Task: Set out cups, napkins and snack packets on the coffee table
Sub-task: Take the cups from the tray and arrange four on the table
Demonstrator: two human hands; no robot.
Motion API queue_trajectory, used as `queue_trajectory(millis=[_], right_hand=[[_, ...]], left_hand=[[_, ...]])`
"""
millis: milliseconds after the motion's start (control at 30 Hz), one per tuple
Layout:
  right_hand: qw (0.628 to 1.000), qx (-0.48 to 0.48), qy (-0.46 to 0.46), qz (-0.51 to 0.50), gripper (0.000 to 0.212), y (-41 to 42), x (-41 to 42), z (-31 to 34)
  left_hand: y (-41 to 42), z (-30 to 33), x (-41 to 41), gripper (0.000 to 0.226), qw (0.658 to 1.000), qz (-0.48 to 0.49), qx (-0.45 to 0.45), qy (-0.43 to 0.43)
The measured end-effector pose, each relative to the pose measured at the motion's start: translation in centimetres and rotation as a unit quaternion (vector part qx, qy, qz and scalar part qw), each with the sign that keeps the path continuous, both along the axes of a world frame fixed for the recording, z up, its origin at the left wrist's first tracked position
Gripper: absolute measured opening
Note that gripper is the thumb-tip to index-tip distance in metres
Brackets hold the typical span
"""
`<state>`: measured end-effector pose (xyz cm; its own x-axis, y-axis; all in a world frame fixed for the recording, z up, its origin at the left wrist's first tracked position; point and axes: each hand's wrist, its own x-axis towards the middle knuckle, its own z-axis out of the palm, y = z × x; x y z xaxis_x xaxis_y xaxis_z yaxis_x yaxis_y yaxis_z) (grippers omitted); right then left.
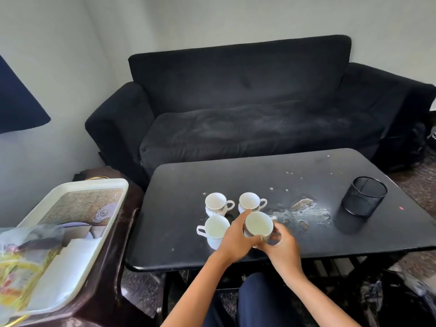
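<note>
Three white cups stand on the black coffee table [236, 175]: one at the back left [215, 204], one at the back right [250, 201], one at the front left [215, 228]. A fourth white cup [258, 224] is held between both hands at the front right of the group. My left hand [236, 237] grips its left side, my right hand [282, 244] its right side. White napkins [68, 265] and yellow snack packets [21, 277] lie in the white tray [94, 185] at the left.
A black mesh pen holder [363, 197] stands on the table's right part, beside a worn, scuffed patch [304, 208]. A black sofa [247, 102] runs behind the table. The tray rests on a dark brown stool [106, 267]. My knee [264, 300] is below the table edge.
</note>
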<state>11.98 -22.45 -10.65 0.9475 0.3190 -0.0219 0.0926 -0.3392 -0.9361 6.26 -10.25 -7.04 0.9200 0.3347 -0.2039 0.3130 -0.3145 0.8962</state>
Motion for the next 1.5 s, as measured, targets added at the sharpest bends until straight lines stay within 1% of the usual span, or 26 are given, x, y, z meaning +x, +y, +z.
queue_trajectory(millis=[133, 200, 267, 367, 500, 600, 700, 767, 800, 833, 867, 900, 1000, 1033, 1100, 1233, 1333, 1433, 1500], right_hand=[[1.000, -0.021, -0.014, -0.016, 0.055, 0.5, 0.1, -1.3], [1.000, -0.021, -0.007, -0.014, 0.058, 0.6, -0.1, -1.9], [1.000, -0.021, 0.000, -0.009, 0.061, 0.7, -0.1, -2.3], [1.000, -0.020, -0.007, -0.010, 0.060, 0.9, 0.1, -2.5], [1.000, -0.017, -0.020, 0.003, 0.061, 0.7, 0.1, -2.4], [0.998, -0.031, -0.052, -0.005, 0.066, -0.1, 0.0, -2.1], [0.987, -0.084, -0.133, -0.026, 0.066, -0.8, 0.1, -1.7], [0.975, -0.129, -0.182, -0.017, 0.065, -1.0, 0.4, -1.2], [0.969, -0.150, -0.196, -0.004, 0.068, -1.0, 0.6, -1.0], [0.964, -0.167, -0.204, 0.011, 0.071, -0.9, 0.9, -0.7], [0.962, -0.179, -0.207, 0.027, 0.073, -0.7, 1.2, -0.5], [0.961, -0.184, -0.204, 0.042, 0.075, -0.4, 1.5, -0.2], [0.963, -0.188, -0.175, 0.078, 0.075, 0.5, 1.9, 0.1], [0.963, -0.196, -0.167, 0.082, 0.073, 0.7, 2.0, 0.1], [0.960, -0.216, -0.160, 0.078, 0.071, 1.0, 2.1, 0.1], [0.955, -0.241, -0.162, 0.065, 0.066, 1.5, 1.8, 0.1], [0.949, -0.260, -0.165, 0.069, 0.065, 1.6, 1.6, 0.3], [0.942, -0.252, -0.208, 0.071, 0.057, 1.7, 1.4, 0.5], [0.938, -0.228, -0.246, 0.085, 0.051, 2.4, 1.3, 1.1]], left_hand=[[0.4, -1.1, 0.6, 0.084, 0.999, -0.005, 0.004, 0.040], [0.5, -1.4, 0.6, 0.085, 0.998, -0.010, 0.014, 0.053], [0.6, -1.7, 0.8, 0.083, 0.998, -0.014, 0.014, 0.059], [0.9, -1.8, 1.0, 0.084, 0.997, -0.019, 0.008, 0.068], [0.6, -1.4, 1.2, 0.084, 0.998, -0.032, 0.020, 0.056], [0.1, -1.1, 0.6, 0.078, 0.995, -0.024, 0.090, 0.032], [0.1, -0.4, -0.9, 0.056, 0.979, 0.036, 0.194, -0.042], [0.6, 0.3, -1.8, 0.042, 0.946, 0.084, 0.299, -0.089], [1.1, 0.4, -2.1, 0.039, 0.925, 0.098, 0.352, -0.101], [1.6, 0.3, -2.2, 0.039, 0.907, 0.104, 0.396, -0.101], [2.1, 0.2, -2.4, 0.042, 0.896, 0.106, 0.423, -0.082], [2.7, -0.1, -2.6, 0.048, 0.893, 0.106, 0.435, -0.051], [3.8, -1.1, -3.3, 0.066, 0.890, 0.107, 0.436, 0.075], [4.0, -1.5, -3.4, 0.068, 0.888, 0.109, 0.434, 0.103], [4.0, -1.8, -3.6, 0.067, 0.892, 0.113, 0.419, 0.126], [3.7, -1.7, -3.3, 0.060, 0.897, 0.125, 0.406, 0.121], [3.6, -1.7, -3.3, 0.059, 0.903, 0.131, 0.392, 0.116], [3.8, -1.6, -3.3, 0.055, 0.911, 0.139, 0.374, 0.107], [4.5, -1.3, -3.1, 0.046, 0.915, 0.170, 0.359, 0.075]])
